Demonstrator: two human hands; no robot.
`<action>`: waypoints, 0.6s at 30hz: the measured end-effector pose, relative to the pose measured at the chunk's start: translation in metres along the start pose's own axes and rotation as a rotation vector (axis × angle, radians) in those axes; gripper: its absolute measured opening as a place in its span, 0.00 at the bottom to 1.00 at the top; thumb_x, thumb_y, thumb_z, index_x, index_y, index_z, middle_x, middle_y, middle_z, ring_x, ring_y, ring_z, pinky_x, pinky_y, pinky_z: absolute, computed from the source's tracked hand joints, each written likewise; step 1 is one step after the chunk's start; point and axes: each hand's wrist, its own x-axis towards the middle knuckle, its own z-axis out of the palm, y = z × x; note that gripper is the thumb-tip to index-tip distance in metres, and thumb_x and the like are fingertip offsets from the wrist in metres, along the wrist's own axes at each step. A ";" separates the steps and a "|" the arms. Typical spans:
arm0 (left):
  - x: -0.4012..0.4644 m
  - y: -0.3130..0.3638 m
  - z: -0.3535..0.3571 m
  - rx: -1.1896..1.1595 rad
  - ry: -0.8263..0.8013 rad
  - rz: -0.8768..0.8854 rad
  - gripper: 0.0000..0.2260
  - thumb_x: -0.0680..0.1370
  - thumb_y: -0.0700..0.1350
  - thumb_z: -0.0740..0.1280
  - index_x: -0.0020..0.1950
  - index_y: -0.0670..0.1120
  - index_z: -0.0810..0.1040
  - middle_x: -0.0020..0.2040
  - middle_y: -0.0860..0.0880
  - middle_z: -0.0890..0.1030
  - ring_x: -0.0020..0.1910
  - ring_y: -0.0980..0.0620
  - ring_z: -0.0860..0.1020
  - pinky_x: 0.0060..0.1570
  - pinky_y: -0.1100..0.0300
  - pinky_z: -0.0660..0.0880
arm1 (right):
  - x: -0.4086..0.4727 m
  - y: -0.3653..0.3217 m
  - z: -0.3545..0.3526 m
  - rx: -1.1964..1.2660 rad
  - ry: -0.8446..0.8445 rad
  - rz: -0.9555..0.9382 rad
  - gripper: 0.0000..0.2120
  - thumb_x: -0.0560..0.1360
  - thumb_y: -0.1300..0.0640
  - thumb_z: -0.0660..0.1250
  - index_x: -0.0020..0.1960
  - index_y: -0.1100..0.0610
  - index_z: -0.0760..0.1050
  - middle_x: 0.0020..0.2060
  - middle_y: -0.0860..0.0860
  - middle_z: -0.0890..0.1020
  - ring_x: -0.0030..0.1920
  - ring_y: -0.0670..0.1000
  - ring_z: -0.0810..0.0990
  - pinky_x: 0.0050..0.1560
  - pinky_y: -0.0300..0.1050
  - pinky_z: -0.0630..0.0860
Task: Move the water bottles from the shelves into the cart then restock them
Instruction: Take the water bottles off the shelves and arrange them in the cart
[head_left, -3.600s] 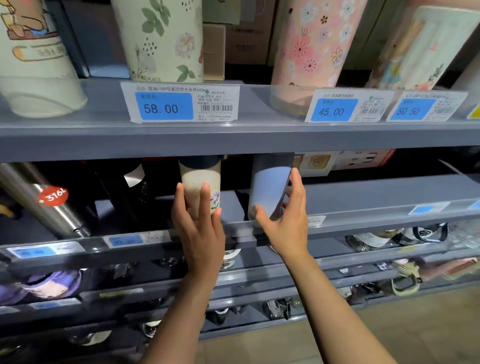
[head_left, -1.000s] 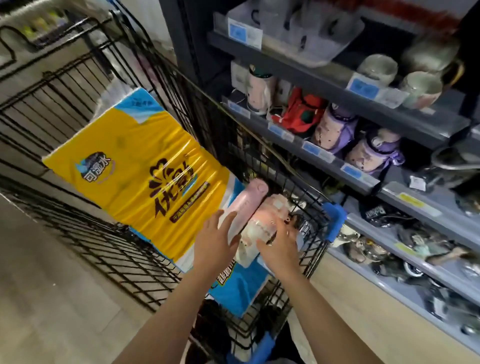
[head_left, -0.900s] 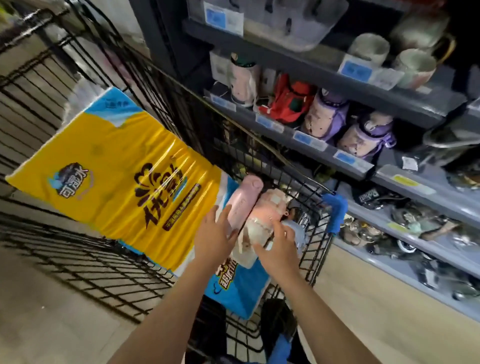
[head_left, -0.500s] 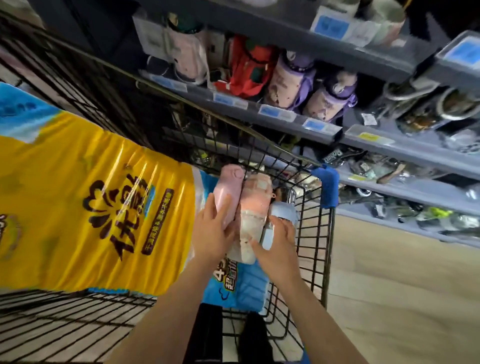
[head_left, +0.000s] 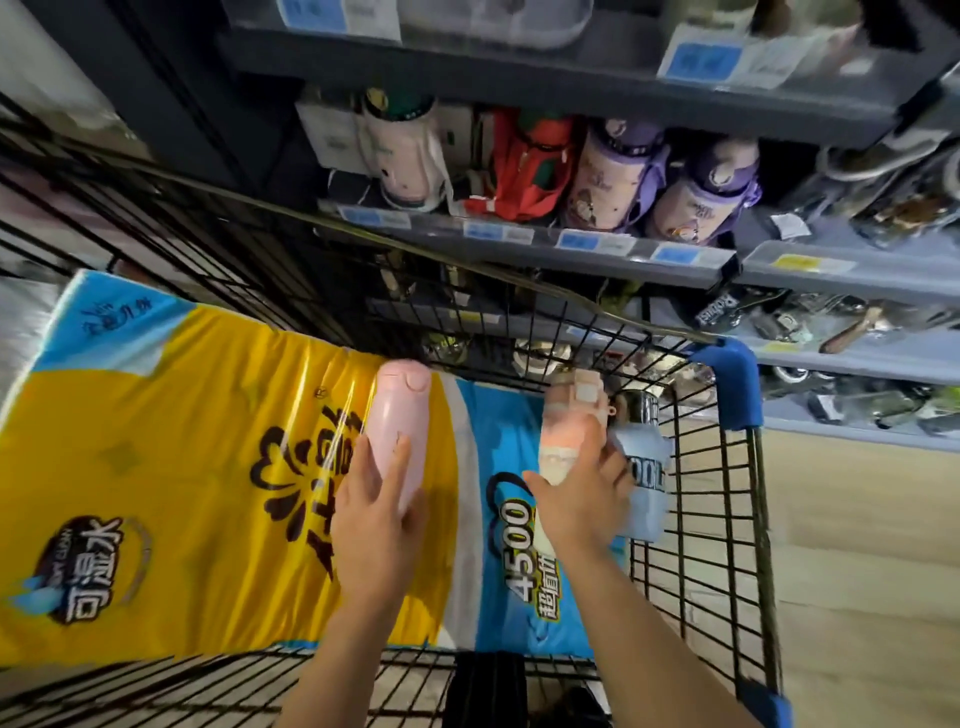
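The left hand (head_left: 376, 512) is wrapped around a smooth pale-pink bottle (head_left: 397, 423), and the right hand (head_left: 582, 493) is clamped on a peach-and-white bottle (head_left: 566, 431), both held over the yellow-and-blue plastic pack (head_left: 182, 467) inside the black wire cart (head_left: 722, 519). A light-blue bottle (head_left: 644, 483) is seen just beside the right hand. The loading step is judged to be in hand; next, both bottles need to be lowered and released.

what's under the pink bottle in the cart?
The pink bottle lies on the yellow and blue plastic-wrapped pack in the cart, with the left hand on its lower end. What lies below the pack is covered.
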 end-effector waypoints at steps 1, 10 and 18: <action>0.001 0.001 0.001 0.015 -0.009 -0.004 0.32 0.69 0.42 0.76 0.71 0.49 0.70 0.70 0.35 0.68 0.59 0.33 0.74 0.45 0.42 0.78 | -0.001 -0.003 0.003 -0.025 0.004 0.000 0.47 0.66 0.44 0.76 0.75 0.45 0.50 0.71 0.59 0.59 0.67 0.62 0.63 0.61 0.55 0.69; 0.002 0.007 0.001 0.104 -0.032 -0.003 0.35 0.69 0.52 0.76 0.73 0.54 0.66 0.71 0.38 0.68 0.56 0.36 0.75 0.37 0.48 0.78 | -0.007 -0.009 0.011 -0.113 -0.010 -0.079 0.41 0.72 0.54 0.71 0.75 0.45 0.48 0.71 0.59 0.54 0.64 0.64 0.67 0.53 0.52 0.75; 0.006 0.009 -0.003 0.013 -0.052 -0.020 0.39 0.68 0.46 0.77 0.74 0.56 0.61 0.70 0.39 0.67 0.57 0.34 0.74 0.40 0.46 0.78 | -0.020 -0.009 -0.014 0.388 -0.138 -0.011 0.41 0.68 0.59 0.73 0.73 0.42 0.56 0.61 0.54 0.70 0.55 0.58 0.74 0.48 0.46 0.70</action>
